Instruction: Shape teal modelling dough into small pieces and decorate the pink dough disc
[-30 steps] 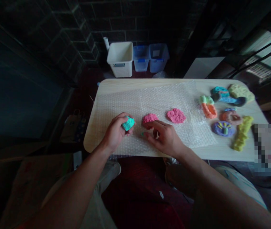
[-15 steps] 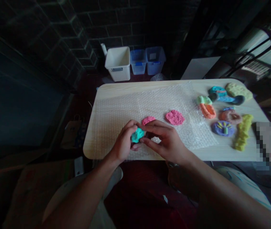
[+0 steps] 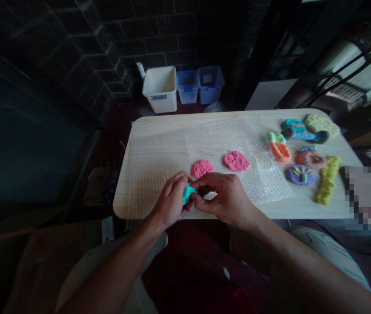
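Observation:
A lump of turquoise modelling clay [image 3: 188, 193] is held between both hands over the near edge of the table. My left hand [image 3: 171, 198] wraps round its left side, thumb on top. The fingertips of my right hand [image 3: 222, 196] pinch its right side. Part of the lump is hidden by the fingers. Just beyond the hands, a flat pink clay piece [image 3: 202, 168] lies on bubble wrap [image 3: 159, 161]. A second pink clay piece [image 3: 236, 161] lies to its right.
Shaped clay pieces sit at the table's right end, among them an orange and green one [image 3: 280, 151], a purple disc [image 3: 301, 175] and a yellow strip [image 3: 328, 179]. Behind the table [image 3: 168, 117] stand a white bin [image 3: 160, 89] and two blue tubs [image 3: 210, 85].
Both hands have come slightly nearer to me with the turquoise clay, uncovering more of the left pink piece. Less of the lump shows now. The view has shifted slightly.

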`<state>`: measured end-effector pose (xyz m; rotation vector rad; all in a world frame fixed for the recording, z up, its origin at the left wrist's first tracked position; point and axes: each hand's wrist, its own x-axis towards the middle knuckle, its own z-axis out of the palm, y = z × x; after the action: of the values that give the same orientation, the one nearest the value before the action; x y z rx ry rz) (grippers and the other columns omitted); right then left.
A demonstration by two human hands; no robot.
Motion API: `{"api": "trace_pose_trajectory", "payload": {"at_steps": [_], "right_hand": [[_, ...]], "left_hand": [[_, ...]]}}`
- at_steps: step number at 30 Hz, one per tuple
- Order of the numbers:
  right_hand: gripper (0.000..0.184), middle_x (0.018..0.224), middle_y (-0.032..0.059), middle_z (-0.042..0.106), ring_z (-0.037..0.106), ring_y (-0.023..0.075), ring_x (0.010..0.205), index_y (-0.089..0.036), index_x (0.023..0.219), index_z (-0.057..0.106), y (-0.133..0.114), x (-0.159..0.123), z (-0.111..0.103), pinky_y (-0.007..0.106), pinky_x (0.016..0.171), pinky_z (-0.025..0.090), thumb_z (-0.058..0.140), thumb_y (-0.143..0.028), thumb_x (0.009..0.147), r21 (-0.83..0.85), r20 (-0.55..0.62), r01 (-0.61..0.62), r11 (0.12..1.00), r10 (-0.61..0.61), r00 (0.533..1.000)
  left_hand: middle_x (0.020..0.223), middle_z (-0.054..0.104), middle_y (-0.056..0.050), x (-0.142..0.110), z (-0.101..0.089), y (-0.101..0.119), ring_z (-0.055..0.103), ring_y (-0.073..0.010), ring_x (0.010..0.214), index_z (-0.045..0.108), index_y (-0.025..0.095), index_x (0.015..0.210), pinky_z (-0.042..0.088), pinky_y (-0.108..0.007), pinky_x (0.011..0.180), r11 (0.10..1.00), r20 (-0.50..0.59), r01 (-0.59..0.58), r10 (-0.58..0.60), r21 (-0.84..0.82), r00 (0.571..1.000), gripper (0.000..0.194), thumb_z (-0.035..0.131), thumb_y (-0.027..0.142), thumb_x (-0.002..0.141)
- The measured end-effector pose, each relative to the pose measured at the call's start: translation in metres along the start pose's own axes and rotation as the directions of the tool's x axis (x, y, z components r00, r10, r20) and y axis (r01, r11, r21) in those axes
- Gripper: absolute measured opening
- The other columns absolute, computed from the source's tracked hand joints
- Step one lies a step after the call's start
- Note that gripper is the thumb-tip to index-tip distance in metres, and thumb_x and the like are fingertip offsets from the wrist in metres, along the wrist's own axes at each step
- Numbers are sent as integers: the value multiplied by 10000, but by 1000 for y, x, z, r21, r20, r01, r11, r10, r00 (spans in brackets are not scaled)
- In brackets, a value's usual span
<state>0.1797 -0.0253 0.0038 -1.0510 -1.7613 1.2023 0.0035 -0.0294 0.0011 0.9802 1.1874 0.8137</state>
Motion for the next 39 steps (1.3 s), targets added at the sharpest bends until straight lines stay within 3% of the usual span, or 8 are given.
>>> {"api": "trace_pose_trajectory", "payload": {"at_steps": [7,12,17,22,28,34,37,39], "right_hand": [[166,809,62,793,718,154,685,-137,976,809,8,4,4,276,640,590,770,-271,887,274,-20,-82,958,91,996],[202,999,89,808,757,182,826,-179,1106,826,0,5,-6,312,761,624,781,-265,928,58,-9,110,992,-110,994],[146,912,50,825,751,161,739,-213,1026,848,-7,4,-14,287,708,608,729,-260,957,-106,62,111,988,-105,993],[141,795,31,788,671,136,635,-188,937,844,1,4,-13,269,609,549,733,-201,851,-13,46,-17,1000,17,999],[100,606,2,714,601,111,504,-155,820,797,11,9,-5,236,492,484,807,-225,750,349,82,-262,899,250,965],[128,596,15,721,637,123,509,-155,752,773,16,17,-23,264,527,556,855,-253,748,428,-25,-304,851,347,937],[176,699,31,759,689,133,582,-165,782,773,22,22,-45,279,594,604,903,-276,743,527,-282,-159,835,348,894],[229,766,44,783,742,159,666,-174,837,771,26,23,-54,305,675,641,929,-316,750,591,-313,-111,799,355,881]], "left_hand": [[469,514,76,3,-3,2,337,-96,287,530,247,878,215,-152,265,993,54,68,-63,-97,997,267,492,495,969],[448,480,80,6,-4,6,246,-75,255,522,243,868,183,-160,267,965,89,200,-188,-168,978,298,498,531,941],[465,496,74,7,-10,6,233,-74,262,530,248,908,189,-167,268,934,212,323,-288,-152,934,379,482,619,965],[533,506,84,6,-17,10,257,-53,290,509,252,939,185,-148,292,962,311,267,-237,-58,920,304,593,544,962],[585,478,96,6,-16,14,284,-50,358,482,254,982,207,-154,359,992,352,123,-121,16,928,240,596,463,949],[640,498,62,19,-32,8,471,-117,505,540,239,917,342,-230,477,887,82,-169,148,430,985,82,604,239,864],[669,533,40,31,-55,7,524,-156,562,544,241,911,363,-274,527,765,-206,-146,344,627,916,79,594,227,851],[709,568,27,38,-69,5,567,-186,622,537,247,971,403,-308,589,686,-294,-112,446,719,846,115,603,246,877]]}}
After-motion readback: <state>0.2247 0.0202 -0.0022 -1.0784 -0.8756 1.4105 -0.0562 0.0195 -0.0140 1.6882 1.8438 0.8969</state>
